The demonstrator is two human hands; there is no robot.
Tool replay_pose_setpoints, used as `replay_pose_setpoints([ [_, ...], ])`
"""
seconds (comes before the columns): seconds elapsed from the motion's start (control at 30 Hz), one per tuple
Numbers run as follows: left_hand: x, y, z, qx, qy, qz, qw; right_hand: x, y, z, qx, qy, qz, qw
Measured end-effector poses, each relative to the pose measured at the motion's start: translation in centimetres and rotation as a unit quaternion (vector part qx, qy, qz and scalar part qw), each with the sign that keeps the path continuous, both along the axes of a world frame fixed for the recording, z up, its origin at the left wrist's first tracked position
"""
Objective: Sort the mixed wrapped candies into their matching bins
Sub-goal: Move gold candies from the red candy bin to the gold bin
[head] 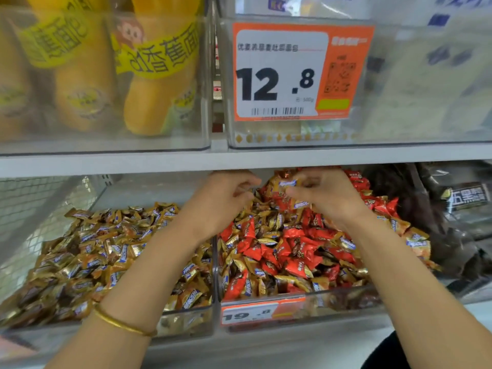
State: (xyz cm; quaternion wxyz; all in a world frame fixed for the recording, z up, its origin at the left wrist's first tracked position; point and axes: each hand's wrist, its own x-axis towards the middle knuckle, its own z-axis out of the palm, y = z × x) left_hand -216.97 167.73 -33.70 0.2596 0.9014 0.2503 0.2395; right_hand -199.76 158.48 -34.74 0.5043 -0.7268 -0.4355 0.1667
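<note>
Pinched between the thumb and fingertips of your right hand (324,193) is one gold-wrapped candy (288,183) with a blue label, held up just over the back of the mixed bin (332,302). Right under that pinch, red candies (295,265) are piled in with plenty more gold ones. Your left hand (226,198) is just beside the grip, fingers curled in toward it, and honestly I can't tell if it's got anything in it. Left of the grip and nearer you sits the gold bin (186,320), holding only gold wrappers. A gold bangle (119,322) is on your left wrist. Below the grip, the mixed bin's front has a 19.8 price tag (250,312). Right above your hands runs the shelf edge (106,162), with a 12.8 price tag (287,73) higher up.
</note>
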Motion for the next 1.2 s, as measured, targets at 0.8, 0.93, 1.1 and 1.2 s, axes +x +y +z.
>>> replay_pose_setpoints([
  [0.8,8.0,0.7,-4.1,-0.034,0.329,0.028,0.943,2.6,-2.3,0.1,0.04,0.634,0.06,0.77],
  [0.93,7.2,0.8,-3.0,-0.065,0.276,0.036,0.958,2.3,-2.3,0.1,0.044,0.628,0.059,0.775],
  [1.1,5.8,1.7,-1.7,-0.196,0.126,0.066,0.97,2.0,-2.2,-0.2,0.044,0.612,0.061,0.787],
  [1.2,5.0,1.3,-0.8,-0.356,-0.01,0.051,0.933,1.8,-2.1,-0.3,0.053,0.612,0.054,0.787],
])
